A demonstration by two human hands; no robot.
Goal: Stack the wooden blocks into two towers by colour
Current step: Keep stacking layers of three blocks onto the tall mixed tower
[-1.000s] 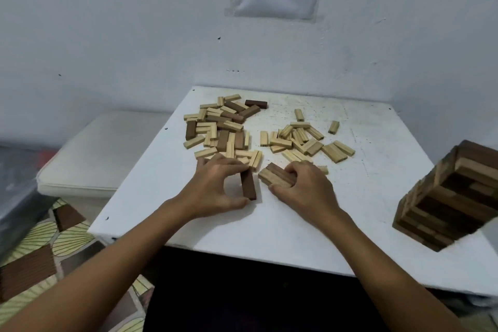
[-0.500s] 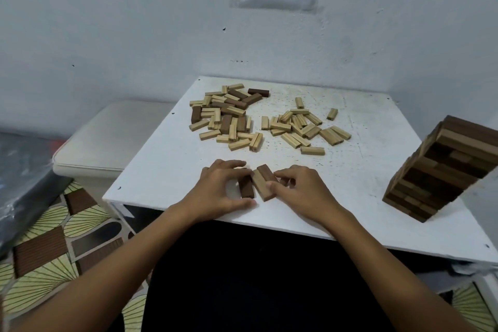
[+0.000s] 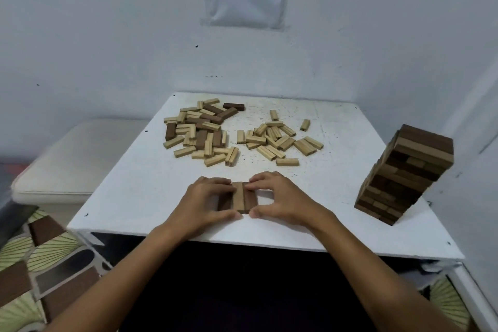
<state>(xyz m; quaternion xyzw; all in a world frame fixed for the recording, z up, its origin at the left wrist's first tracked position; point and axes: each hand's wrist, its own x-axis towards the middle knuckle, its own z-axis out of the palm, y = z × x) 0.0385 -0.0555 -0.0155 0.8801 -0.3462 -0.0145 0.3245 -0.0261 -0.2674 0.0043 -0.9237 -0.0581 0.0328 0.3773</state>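
While the loose blocks point(image 3: 215, 135) are lying in piles at the far side of the table point(image 3: 140, 191), the left hand point(image 3: 204, 203) and right hand point(image 3: 277, 198) are pinching a row of three blocks point(image 3: 239, 197) together near the front edge. It looks like the first layer of a tower; next, more blocks are needing to go crosswise on top.

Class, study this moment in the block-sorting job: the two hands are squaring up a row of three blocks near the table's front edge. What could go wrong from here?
1. The row of three wooden blocks between the left hand and right hand runs dark, light, dark; as a tower base, it breaks the colour rule.
2. The tall mixed dark-and-light block tower on the right looks unevenly stacked; jolting the white square table might topple it.
3. The row sits near the table's front edge, so a forearm could catch it.
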